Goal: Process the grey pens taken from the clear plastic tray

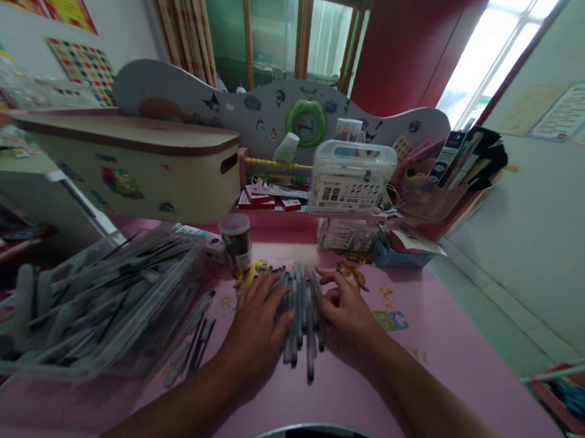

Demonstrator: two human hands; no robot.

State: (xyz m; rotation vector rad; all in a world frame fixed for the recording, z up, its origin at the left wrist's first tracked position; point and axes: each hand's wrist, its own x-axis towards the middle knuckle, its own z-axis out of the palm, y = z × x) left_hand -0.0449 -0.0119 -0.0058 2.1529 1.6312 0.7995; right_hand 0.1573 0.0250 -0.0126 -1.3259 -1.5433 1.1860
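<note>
On the pink table (460, 397), a bunch of thin pens (300, 313), right between the left hand (260, 310) and the right hand (350, 313). Lying the long way from far to near, side by side, with dark tips on the near side. Not even at the near end: one long pen (310, 360) out past the rest.

For the left hand, pens just to the right, and partly under the fingers. Fingers a bit apart, thumb out wide, palm down. Pointing far and a little right, so a bit slanted across the pens. Resting on the left side of the bunch, not wrapped around anything.

For the right hand, pens just to the left. Pointer finger out toward the far end of the bunch, other fingers bent in. Up against the right edge, by the look of it. Too blurry to tell about any pinch on a pen.

Both hands very close, but more of the bunch under the left.

Left of the left hand, a few loose pens (202, 343) on the table, also mostly far to near. Past those, farther left, a big clear box (36, 368) full of more pens. On the far side of the left hand, a round jar (236, 245).
</note>
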